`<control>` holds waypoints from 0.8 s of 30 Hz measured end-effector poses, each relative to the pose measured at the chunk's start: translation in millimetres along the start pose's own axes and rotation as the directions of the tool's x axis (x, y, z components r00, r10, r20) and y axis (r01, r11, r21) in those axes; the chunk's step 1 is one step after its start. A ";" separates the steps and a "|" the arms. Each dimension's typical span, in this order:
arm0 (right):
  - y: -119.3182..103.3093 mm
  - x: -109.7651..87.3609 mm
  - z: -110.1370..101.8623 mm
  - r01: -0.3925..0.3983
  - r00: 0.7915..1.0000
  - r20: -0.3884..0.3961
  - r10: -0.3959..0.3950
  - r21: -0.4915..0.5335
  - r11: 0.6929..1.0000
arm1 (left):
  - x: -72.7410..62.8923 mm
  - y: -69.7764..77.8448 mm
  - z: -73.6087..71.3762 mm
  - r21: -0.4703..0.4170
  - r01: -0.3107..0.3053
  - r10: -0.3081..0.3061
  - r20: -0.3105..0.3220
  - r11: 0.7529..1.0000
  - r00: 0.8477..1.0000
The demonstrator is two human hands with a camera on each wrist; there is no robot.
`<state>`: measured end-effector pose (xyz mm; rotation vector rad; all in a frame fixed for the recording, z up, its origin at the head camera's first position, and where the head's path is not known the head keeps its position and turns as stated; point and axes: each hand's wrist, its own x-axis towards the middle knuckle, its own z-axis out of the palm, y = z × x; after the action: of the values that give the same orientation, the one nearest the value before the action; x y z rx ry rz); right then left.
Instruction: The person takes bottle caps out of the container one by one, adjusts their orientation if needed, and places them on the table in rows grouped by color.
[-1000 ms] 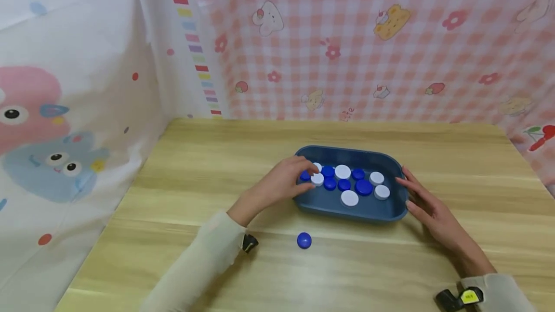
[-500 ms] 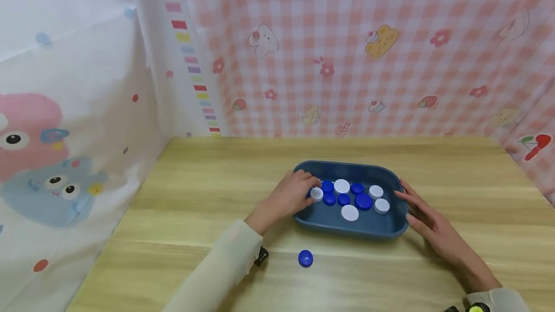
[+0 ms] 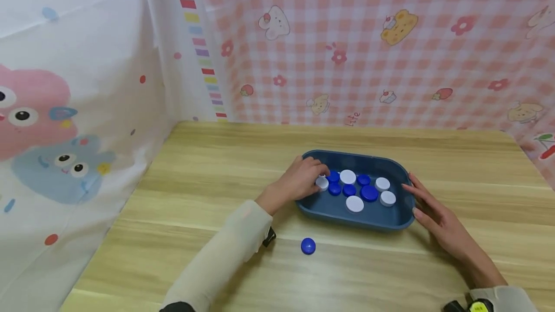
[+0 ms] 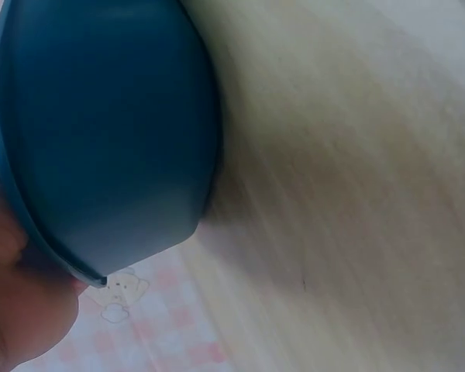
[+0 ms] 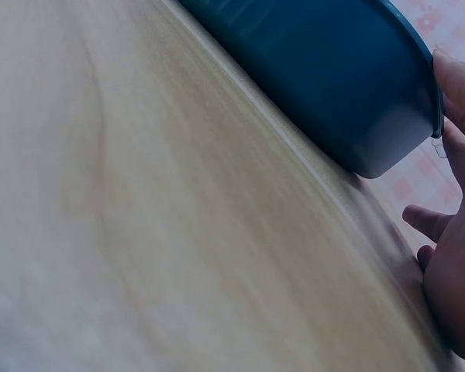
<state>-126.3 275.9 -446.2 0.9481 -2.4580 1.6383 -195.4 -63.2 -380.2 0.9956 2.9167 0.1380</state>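
In the head view, a dark blue tray [image 3: 331, 206] rests on the wooden table [image 3: 217, 172], its long axis running left to right across the person's front, with a slight slant that brings the right end nearer. The left hand [image 3: 299, 179] reaches over the left end, its bent fingers and thumb at a white cap [image 3: 322, 184]; that cap sits between fingertips and thumb, but whether it is pinched or only touched I cannot tell. The other caps in the tray, such as a large blue cap [image 3: 369, 193], lie to the right of these fingers, so the left hand is the nearer one to most of the cluster's left side. The right hand [image 3: 442, 225] is at the opposite end, fingers fairly straight and touching the rim, grasping no cap. A loose blue cap [image 3: 308, 246] lies outside on the wood, on the person's side of the tray and nearer the left hand. In the left wrist view, the tray's outer wall hides the left fingertips and the caps; part of the hand shows beside the rim. In the right wrist view, the fingers meet the rim at the tray's end, others reaching out loosely below it.
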 end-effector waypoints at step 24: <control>-0.9 1.1 -0.9 -0.014 1.000 -0.011 0.013 -0.022 1.000 | 10.7 2.5 4.8 0.081 -0.026 0.019 0.084 0.996 0.996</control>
<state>-127.1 275.9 -444.7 0.9192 -2.4754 1.6124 -201.9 -54.4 -384.9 1.0200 2.8570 -0.0214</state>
